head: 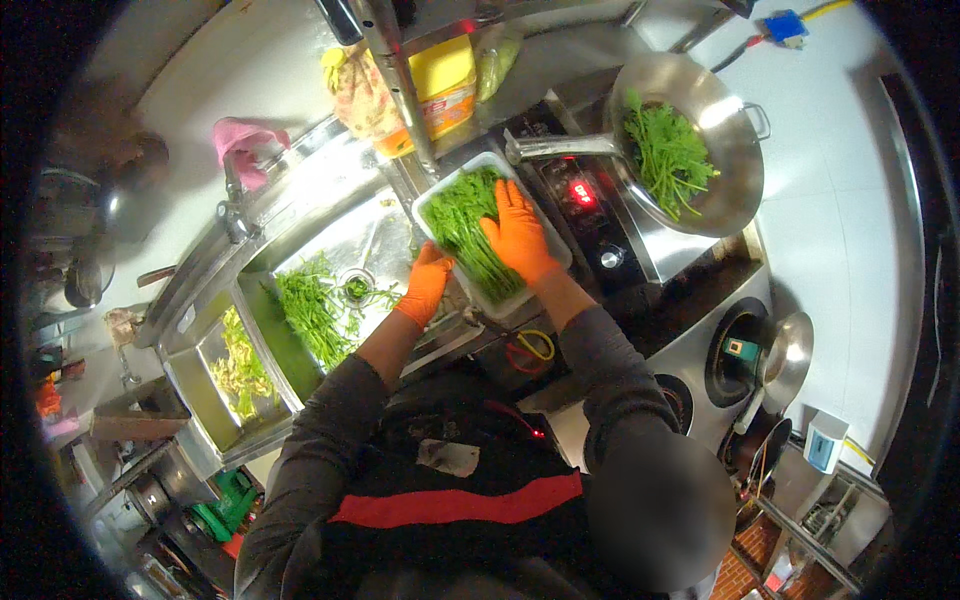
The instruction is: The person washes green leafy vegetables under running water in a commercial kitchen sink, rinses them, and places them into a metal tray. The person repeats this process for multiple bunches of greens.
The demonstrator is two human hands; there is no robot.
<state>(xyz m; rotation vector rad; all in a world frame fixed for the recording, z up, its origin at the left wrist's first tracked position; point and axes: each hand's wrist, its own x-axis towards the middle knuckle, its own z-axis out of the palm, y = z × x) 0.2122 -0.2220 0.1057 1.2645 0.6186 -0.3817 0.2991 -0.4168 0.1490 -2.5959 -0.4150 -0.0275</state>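
A white plastic tray (496, 309) filled with leafy green stalks (466, 217) lies tilted between the sink and the cooker. My right hand (521, 236), in an orange glove, rests flat on top of the greens with the thumb spread. Also gloved in orange, my left hand (425, 286) grips the tray's near-left rim; its fingertips are partly hidden. Below that hand, a steel sink basin (367, 225) holds a heap of loose wet greens (315, 307) and some bits at the drain (357, 286).
A steel wok (739, 161) with greens (667, 157) sits on the induction cooker (592, 202), handle toward the tray. Yellowish trimmings (244, 367) lie in the left basin. A faucet (238, 217), pink cloth (247, 146) and yellow-orange container (444, 90) stand behind.
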